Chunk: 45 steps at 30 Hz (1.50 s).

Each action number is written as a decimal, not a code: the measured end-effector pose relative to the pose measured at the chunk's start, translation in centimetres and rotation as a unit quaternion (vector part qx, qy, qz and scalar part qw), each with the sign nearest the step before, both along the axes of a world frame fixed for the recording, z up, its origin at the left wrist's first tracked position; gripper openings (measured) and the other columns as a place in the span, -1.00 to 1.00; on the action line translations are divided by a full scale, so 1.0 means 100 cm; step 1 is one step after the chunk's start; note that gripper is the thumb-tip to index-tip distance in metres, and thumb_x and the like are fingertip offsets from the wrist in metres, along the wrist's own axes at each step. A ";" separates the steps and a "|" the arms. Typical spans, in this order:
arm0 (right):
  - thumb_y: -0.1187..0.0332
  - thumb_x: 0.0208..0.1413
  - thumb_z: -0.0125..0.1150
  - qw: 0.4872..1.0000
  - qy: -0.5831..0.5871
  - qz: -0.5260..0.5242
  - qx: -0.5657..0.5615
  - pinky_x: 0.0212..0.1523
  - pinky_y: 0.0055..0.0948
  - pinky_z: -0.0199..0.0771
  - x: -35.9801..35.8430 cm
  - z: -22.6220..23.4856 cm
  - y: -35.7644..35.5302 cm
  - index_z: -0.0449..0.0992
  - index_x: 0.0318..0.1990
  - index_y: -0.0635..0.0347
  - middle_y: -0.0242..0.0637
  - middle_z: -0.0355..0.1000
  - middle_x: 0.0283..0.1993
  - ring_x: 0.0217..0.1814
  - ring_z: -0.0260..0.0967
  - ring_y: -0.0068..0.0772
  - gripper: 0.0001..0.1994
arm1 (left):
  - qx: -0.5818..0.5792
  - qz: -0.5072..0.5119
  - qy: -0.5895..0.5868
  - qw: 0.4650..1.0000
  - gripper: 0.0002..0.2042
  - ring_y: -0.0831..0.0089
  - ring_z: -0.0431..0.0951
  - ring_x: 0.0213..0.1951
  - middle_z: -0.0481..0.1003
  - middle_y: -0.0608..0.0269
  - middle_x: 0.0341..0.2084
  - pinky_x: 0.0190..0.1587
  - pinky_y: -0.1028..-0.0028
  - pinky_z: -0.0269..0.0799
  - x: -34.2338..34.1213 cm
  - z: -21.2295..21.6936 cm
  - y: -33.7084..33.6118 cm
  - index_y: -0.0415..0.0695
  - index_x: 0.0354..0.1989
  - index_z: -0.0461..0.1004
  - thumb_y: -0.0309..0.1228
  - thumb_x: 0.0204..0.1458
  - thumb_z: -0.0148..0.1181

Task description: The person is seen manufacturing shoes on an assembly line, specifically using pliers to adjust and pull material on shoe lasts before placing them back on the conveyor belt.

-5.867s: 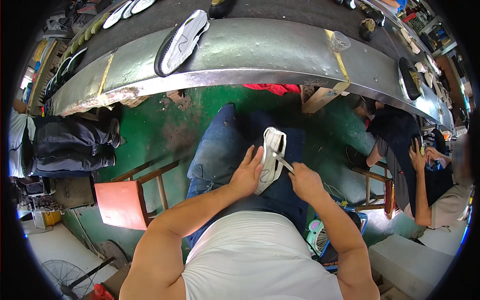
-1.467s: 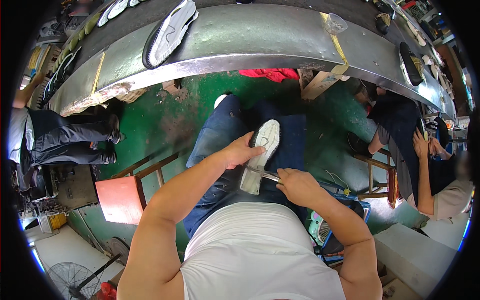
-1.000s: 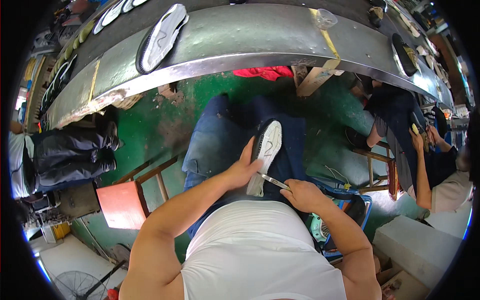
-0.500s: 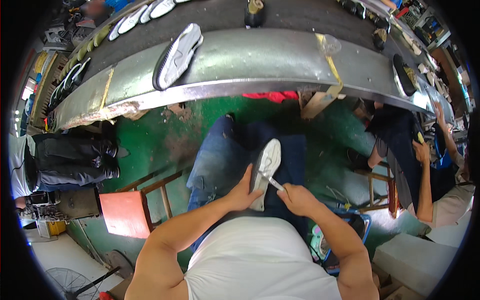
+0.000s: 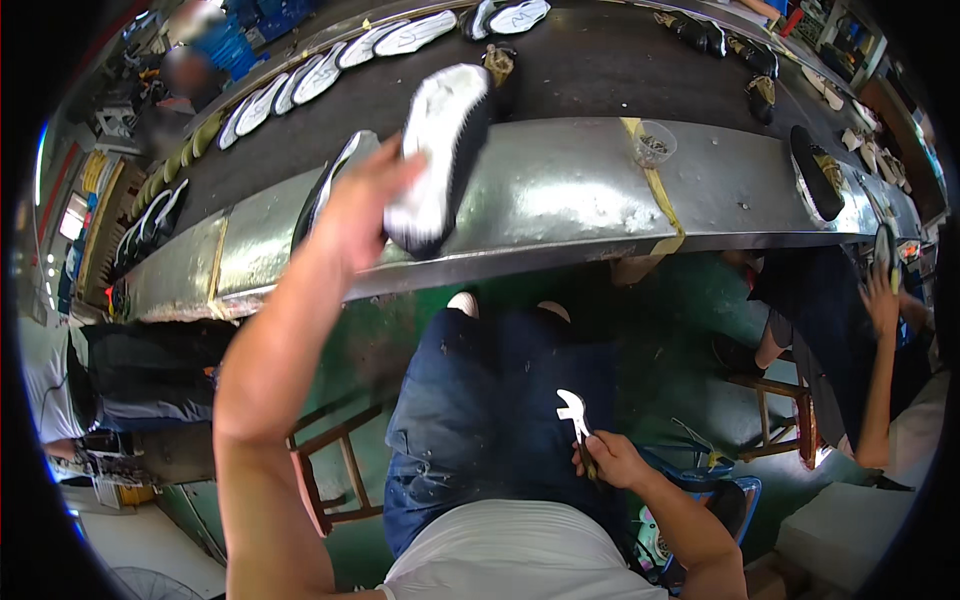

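Observation:
Up by the bench edge, my left hand [image 5: 362, 205] is closed on the side of a shoe [image 5: 440, 150], whose white underside faces up and whose dark upper shows along the right; both are a little blurred. Partly hidden behind that hand, another black-and-white shoe [image 5: 338, 178] lies on the metal ledge. Over my lap, my right hand [image 5: 612, 459] grips the handles of lasting pliers [image 5: 575, 412]. Their bright, hooked head points up and away from me, touching nothing.
The metal ledge [image 5: 560, 190] runs across ahead of me, carrying a clear plastic cup [image 5: 653, 146] and a dark shoe [image 5: 818, 175]. Beyond it, a dark belt [image 5: 590, 75] holds rows of shoes. Wooden stools [image 5: 335, 465] stand either side; people sit left and right.
My left hand has lifted the shoe from my lap up and forward to the ledge. The pliers have come off the shoe and stay low in my right hand.

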State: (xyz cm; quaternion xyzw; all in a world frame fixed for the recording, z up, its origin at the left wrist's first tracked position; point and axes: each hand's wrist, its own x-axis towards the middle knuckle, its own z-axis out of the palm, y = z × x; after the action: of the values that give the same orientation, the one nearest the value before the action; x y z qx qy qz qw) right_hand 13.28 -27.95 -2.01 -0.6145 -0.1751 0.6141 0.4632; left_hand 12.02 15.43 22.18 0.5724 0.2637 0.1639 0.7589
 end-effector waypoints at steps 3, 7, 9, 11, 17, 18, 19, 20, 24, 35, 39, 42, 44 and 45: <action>0.21 0.46 -0.25 1.000 0.027 0.008 0.001 -0.17 -0.37 0.51 0.002 -0.006 0.004 0.40 -0.02 0.40 -0.15 0.50 -0.19 -0.24 0.50 -0.36 -0.62 | 0.144 0.028 0.102 0.984 -0.59 0.42 0.62 -0.13 0.57 0.12 -0.08 -0.09 0.41 0.54 0.079 0.016 0.084 -0.25 0.24 0.32 -0.45 0.22 0.10; 0.25 0.45 -0.21 0.996 0.075 -0.052 0.011 -0.20 -0.44 0.53 0.002 -0.004 0.001 0.45 -0.06 0.40 -0.20 0.54 -0.25 -0.29 0.53 -0.46 -0.64 | 0.671 0.095 0.333 0.655 -0.54 0.14 0.62 -0.10 0.59 0.02 -0.11 0.01 0.20 0.51 0.162 -0.014 0.140 -0.12 0.21 0.37 -0.29 0.14 0.19; 0.25 0.45 -0.22 0.993 0.091 -0.074 0.024 -0.18 -0.43 0.53 0.004 -0.005 0.002 0.44 -0.04 0.41 -0.20 0.54 -0.24 -0.28 0.53 -0.45 -0.64 | 0.744 -0.001 0.427 0.514 -0.52 -0.04 0.40 0.23 0.45 0.05 0.16 0.21 0.01 0.34 0.182 -0.030 0.127 -0.02 0.24 0.38 -0.36 0.08 0.10; 0.20 0.47 -0.27 0.993 0.113 -0.035 0.012 -0.13 -0.35 0.52 0.007 -0.005 0.006 0.39 0.03 0.41 -0.14 0.51 -0.18 -0.21 0.52 -0.34 -0.60 | 0.805 -0.127 0.413 0.407 -0.63 -0.04 0.39 0.23 0.49 0.09 0.11 0.17 -0.02 0.37 0.175 -0.075 0.166 0.00 0.11 0.51 -0.37 0.10 0.07; 0.18 0.47 -0.27 0.990 0.125 -0.062 0.025 -0.22 -0.46 0.50 0.018 0.006 0.008 0.40 0.03 0.39 -0.16 0.52 -0.18 -0.24 0.52 -0.39 -0.58 | 0.801 -0.019 0.139 0.582 -0.69 0.04 0.52 0.07 0.53 0.04 0.05 0.13 0.20 0.43 0.135 -0.048 0.182 -0.12 -0.04 0.57 -0.40 0.07 0.04; 0.19 0.47 -0.28 0.992 0.110 -0.053 0.017 -0.19 -0.43 0.52 0.020 0.006 0.009 0.41 0.00 0.40 -0.17 0.53 -0.20 -0.25 0.53 -0.39 -0.58 | 0.780 -0.001 0.242 0.577 -0.67 0.04 0.53 0.05 0.53 0.00 0.05 0.12 0.22 0.45 0.119 -0.038 0.178 -0.16 -0.01 0.56 -0.31 0.10 0.08; 0.20 0.47 -0.29 0.994 0.096 -0.043 0.010 -0.16 -0.40 0.53 0.020 0.007 0.010 0.42 -0.02 0.41 -0.18 0.54 -0.22 -0.26 0.54 -0.40 -0.58 | 0.751 0.019 0.344 0.564 -0.62 0.04 0.55 0.04 0.52 -0.05 0.05 0.10 0.24 0.46 0.102 -0.022 0.171 -0.19 0.02 0.55 -0.21 0.12 0.12; 0.20 0.47 -0.29 0.995 0.094 -0.039 0.013 -0.16 -0.40 0.53 0.022 0.009 0.011 0.42 -0.02 0.41 -0.18 0.54 -0.22 -0.26 0.54 -0.40 -0.58 | 0.751 0.023 0.346 0.562 -0.62 0.04 0.55 0.04 0.52 -0.05 0.05 0.10 0.24 0.46 0.087 -0.007 0.165 -0.19 0.02 0.55 -0.21 0.12 0.12; 0.18 0.47 -0.29 0.996 0.091 -0.019 -0.010 -0.19 -0.43 0.54 0.019 0.015 0.014 0.43 -0.02 0.40 -0.17 0.54 -0.22 -0.26 0.54 -0.40 -0.57 | 0.441 -0.082 0.568 0.690 -0.35 0.11 0.61 -0.06 0.55 -0.11 -0.01 -0.01 0.20 0.50 0.027 0.007 0.172 -0.31 0.08 0.51 0.09 0.09 0.19; 0.16 0.47 -0.24 0.997 0.040 -0.062 -0.029 -0.33 -0.45 0.52 -0.013 0.009 0.004 0.43 -0.02 0.37 -0.18 0.54 -0.23 -0.31 0.53 -0.41 -0.59 | 0.082 -0.023 -0.019 0.996 -0.44 0.42 0.59 -0.13 0.58 0.19 -0.10 0.00 0.41 0.51 -0.103 -0.025 0.037 -0.20 0.30 0.33 -0.11 0.24 0.18; 0.20 0.35 0.09 0.998 -0.044 -0.039 -0.039 -0.33 -0.44 0.49 -0.020 0.013 0.002 0.46 -0.06 0.32 -0.26 0.54 -0.27 -0.35 0.50 -0.47 -0.70 | 0.178 -0.040 -0.035 0.983 -0.44 0.56 0.45 -0.02 0.51 0.29 -0.01 0.13 0.53 0.33 -0.149 -0.116 -0.073 -0.16 0.41 0.19 -0.16 0.31 0.08; 0.20 0.22 0.27 0.988 -0.152 0.008 -0.011 -0.28 -0.47 0.47 -0.030 0.058 0.006 0.48 -0.09 0.30 -0.30 0.53 -0.29 -0.33 0.48 -0.50 -0.68 | 0.118 -0.050 -0.030 0.991 -0.46 0.61 0.40 -0.03 0.47 0.35 -0.05 0.10 0.58 0.29 -0.161 -0.166 -0.140 -0.06 0.48 0.04 -0.29 0.36 -0.05; 0.17 0.13 0.37 0.963 -0.266 0.002 0.031 -0.22 -0.45 0.47 -0.038 0.087 0.017 0.45 -0.06 0.29 -0.29 0.52 -0.29 -0.30 0.46 -0.49 -0.60 | 0.052 -0.099 0.062 0.992 -0.46 0.62 0.38 -0.01 0.43 0.36 -0.04 0.11 0.56 0.30 -0.167 -0.189 -0.146 -0.02 0.47 0.03 -0.41 0.33 -0.02; 0.17 0.13 0.37 0.964 -0.265 0.003 0.024 -0.22 -0.45 0.47 -0.041 0.093 0.023 0.45 -0.06 0.29 -0.29 0.52 -0.29 -0.30 0.46 -0.49 -0.60 | 0.045 -0.100 0.062 0.992 -0.46 0.62 0.38 -0.01 0.43 0.36 -0.04 0.11 0.56 0.30 -0.166 -0.191 -0.146 -0.02 0.47 0.03 -0.41 0.33 -0.02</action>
State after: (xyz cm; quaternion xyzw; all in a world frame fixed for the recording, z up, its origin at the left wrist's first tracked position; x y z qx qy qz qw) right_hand 9.16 -25.61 7.33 -0.7434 -0.3088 0.4262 0.4128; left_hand -4.54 0.83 3.09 0.6382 0.2443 0.0630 0.7274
